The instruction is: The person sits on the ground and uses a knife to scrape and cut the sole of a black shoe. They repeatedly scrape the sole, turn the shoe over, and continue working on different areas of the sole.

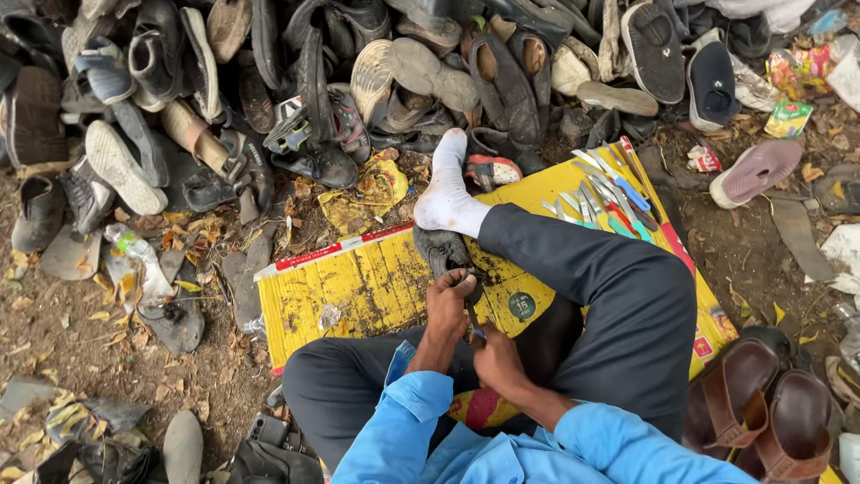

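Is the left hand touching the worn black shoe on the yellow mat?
Touching: the head view shows the left hand gripping the worn black shoe's rear edge.

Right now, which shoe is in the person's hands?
The dark worn shoe on the yellow mat, under the left hand, pinned beneath the white-socked foot; the others lie untouched.

Flattened yellow carton [358, 287]; green wrapper [788, 118].

Bare yellow mat [358, 291] left, tools [605, 202] right, shoe heap [313, 81] beyond
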